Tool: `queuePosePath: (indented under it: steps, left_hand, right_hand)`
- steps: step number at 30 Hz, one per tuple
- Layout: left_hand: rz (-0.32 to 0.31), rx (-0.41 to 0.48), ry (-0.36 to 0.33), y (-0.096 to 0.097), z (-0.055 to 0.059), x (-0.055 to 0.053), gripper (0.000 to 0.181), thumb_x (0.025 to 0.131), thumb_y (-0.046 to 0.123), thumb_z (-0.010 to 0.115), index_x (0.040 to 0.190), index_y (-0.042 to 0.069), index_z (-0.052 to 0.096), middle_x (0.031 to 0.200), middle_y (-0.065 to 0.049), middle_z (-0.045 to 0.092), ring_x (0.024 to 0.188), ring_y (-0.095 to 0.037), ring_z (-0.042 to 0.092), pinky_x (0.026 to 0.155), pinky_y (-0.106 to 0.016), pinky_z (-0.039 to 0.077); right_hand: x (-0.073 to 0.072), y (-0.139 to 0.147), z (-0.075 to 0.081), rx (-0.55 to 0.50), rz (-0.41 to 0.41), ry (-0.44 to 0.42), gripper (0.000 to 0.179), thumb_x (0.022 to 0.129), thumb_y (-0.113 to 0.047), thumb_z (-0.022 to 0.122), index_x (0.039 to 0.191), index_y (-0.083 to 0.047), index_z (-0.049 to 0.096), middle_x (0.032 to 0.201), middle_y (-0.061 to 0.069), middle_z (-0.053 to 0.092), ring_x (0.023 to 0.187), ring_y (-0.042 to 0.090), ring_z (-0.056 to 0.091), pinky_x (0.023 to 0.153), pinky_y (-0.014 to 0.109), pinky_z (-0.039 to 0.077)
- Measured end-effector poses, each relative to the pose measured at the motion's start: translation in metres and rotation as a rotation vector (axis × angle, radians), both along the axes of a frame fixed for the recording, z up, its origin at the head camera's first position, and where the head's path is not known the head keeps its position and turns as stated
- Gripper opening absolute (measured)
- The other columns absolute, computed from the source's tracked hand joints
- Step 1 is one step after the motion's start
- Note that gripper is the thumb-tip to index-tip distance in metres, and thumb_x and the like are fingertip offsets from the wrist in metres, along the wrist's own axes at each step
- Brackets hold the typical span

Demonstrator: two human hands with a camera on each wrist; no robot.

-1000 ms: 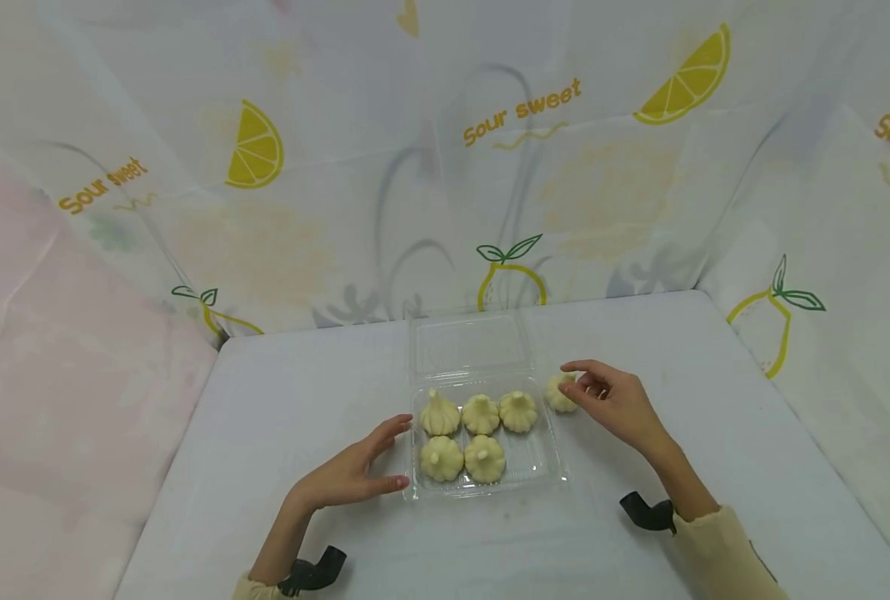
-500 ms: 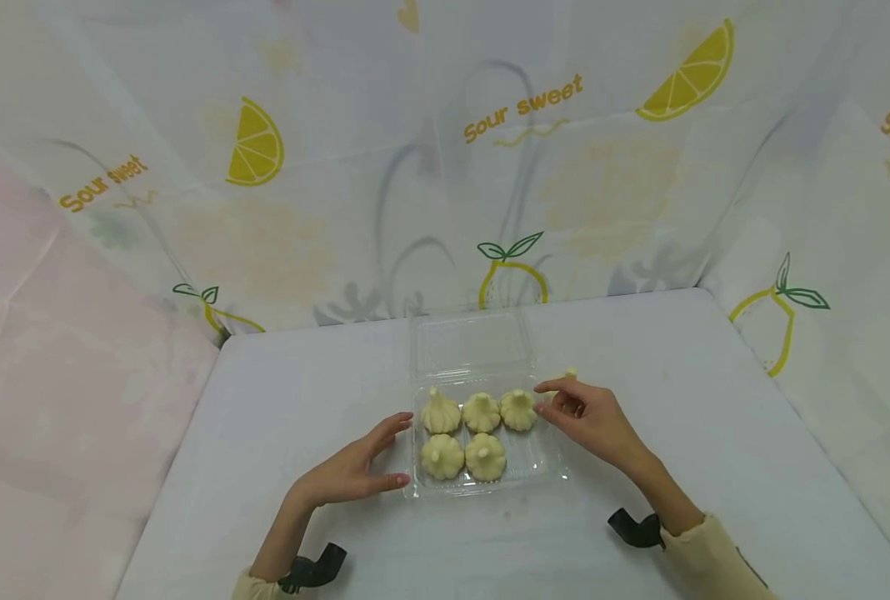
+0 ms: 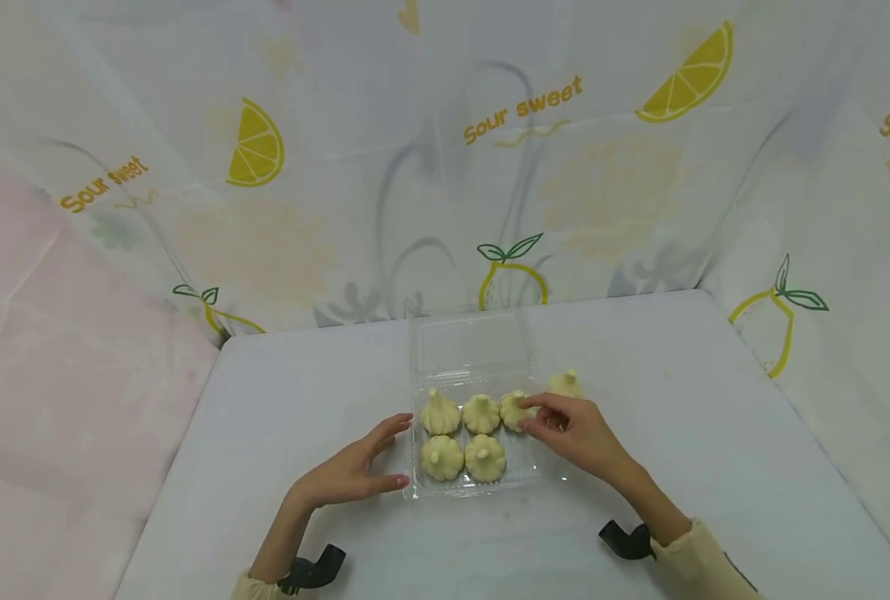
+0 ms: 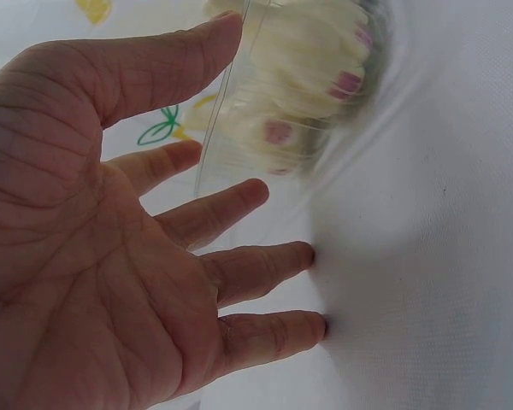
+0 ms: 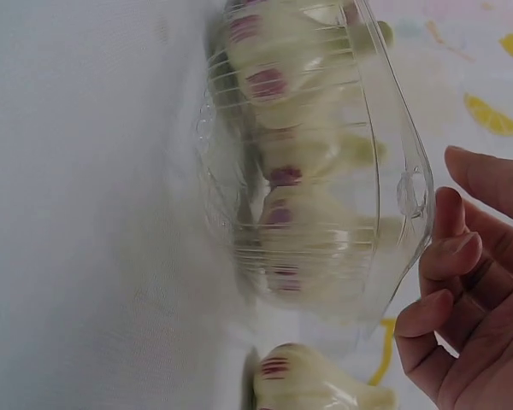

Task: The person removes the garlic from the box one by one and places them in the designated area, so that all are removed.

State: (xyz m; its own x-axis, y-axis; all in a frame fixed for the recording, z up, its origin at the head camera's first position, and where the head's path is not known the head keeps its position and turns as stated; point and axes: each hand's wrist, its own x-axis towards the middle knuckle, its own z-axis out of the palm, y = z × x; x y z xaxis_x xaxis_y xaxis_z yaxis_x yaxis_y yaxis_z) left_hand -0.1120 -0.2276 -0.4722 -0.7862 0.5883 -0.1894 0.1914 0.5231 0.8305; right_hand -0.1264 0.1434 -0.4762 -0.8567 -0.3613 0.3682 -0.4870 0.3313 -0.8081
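A clear plastic clamshell box (image 3: pixel 520 468) lies on the white table with several garlic bulbs in two rows; its front right spot holds none. My left hand (image 3: pixel 358 473) spreads its fingers at the box's left side. In the left wrist view the thumb reaches the clear wall, though contact is hard to tell. My right hand (image 3: pixel 576 433) hovers over the box's right edge, fingertips beside the rear right garlic bulb (image 3: pixel 514 409). Its fingers are loosely bent, and the right wrist view shows nothing between them. One more garlic bulb (image 3: pixel 565 383) sits outside the box, behind my right hand.
The transparent lid (image 3: pixel 471 346) is folded back flat behind the box. A white cloth covers the table (image 3: pixel 287 375). Lemon-printed curtains (image 3: pixel 445 192) rise along its back and sides.
My right hand has moved left and toward me, from the loose garlic bulb to above the box's right side. That bulb stays outside the box. My left hand has barely moved.
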Motion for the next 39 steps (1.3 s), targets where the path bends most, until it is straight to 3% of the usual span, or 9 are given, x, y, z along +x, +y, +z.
queuePosePath:
  steps: [6,13,22,27,39]
  left_hand:
    - [0.011,-0.005,-0.008,0.0,0.0,0.001,0.086,0.089,0.036,0.074,0.156,0.022,0.022,0.156,-0.014,0.032,0.139,-0.046,0.032,0.108,-0.063,0.027]
    - [0.011,-0.01,-0.005,0.0,0.001,0.001,0.085,0.089,0.037,0.074,0.156,0.023,0.023,0.156,-0.013,0.033,0.139,-0.045,0.032,0.108,-0.063,0.028]
    - [0.005,0.007,-0.015,0.0,0.001,0.001,0.084,0.09,0.036,0.074,0.156,0.023,0.023,0.156,-0.013,0.032,0.139,-0.045,0.031,0.108,-0.063,0.027]
    - [0.009,0.008,-0.017,0.0,0.001,0.001,0.084,0.089,0.035,0.074,0.155,0.024,0.023,0.156,-0.013,0.032,0.139,-0.045,0.032,0.108,-0.063,0.028]
    - [0.01,0.008,-0.023,0.0,0.002,0.001,0.085,0.089,0.036,0.074,0.156,0.023,0.023,0.155,-0.015,0.033,0.139,-0.046,0.032,0.108,-0.063,0.028]
  right_hand:
    - [0.005,-0.008,0.003,0.018,0.007,0.034,0.024,0.083,-0.002,0.078,0.106,-0.005,0.071,0.07,-0.006,0.059,0.058,0.007,0.046,0.05,0.023,0.041]
    - [0.013,-0.02,0.019,-0.014,0.064,0.029,0.025,0.081,0.004,0.077,0.102,-0.008,0.07,0.067,0.001,0.058,0.056,0.008,0.045,0.047,0.023,0.038]
    - [0.008,-0.023,-0.002,-0.004,0.123,0.06,0.026,0.083,-0.007,0.079,0.106,-0.017,0.071,0.069,-0.009,0.058,0.057,0.004,0.045,0.048,0.021,0.039]
    - [0.008,-0.027,-0.004,0.003,0.144,0.073,0.021,0.086,-0.017,0.079,0.105,-0.013,0.072,0.07,-0.012,0.057,0.058,0.003,0.045,0.049,0.02,0.039]
    - [0.012,-0.035,-0.009,0.032,0.168,0.102,0.023,0.084,-0.016,0.08,0.104,-0.008,0.072,0.072,-0.013,0.057,0.06,0.001,0.046,0.05,0.019,0.041]
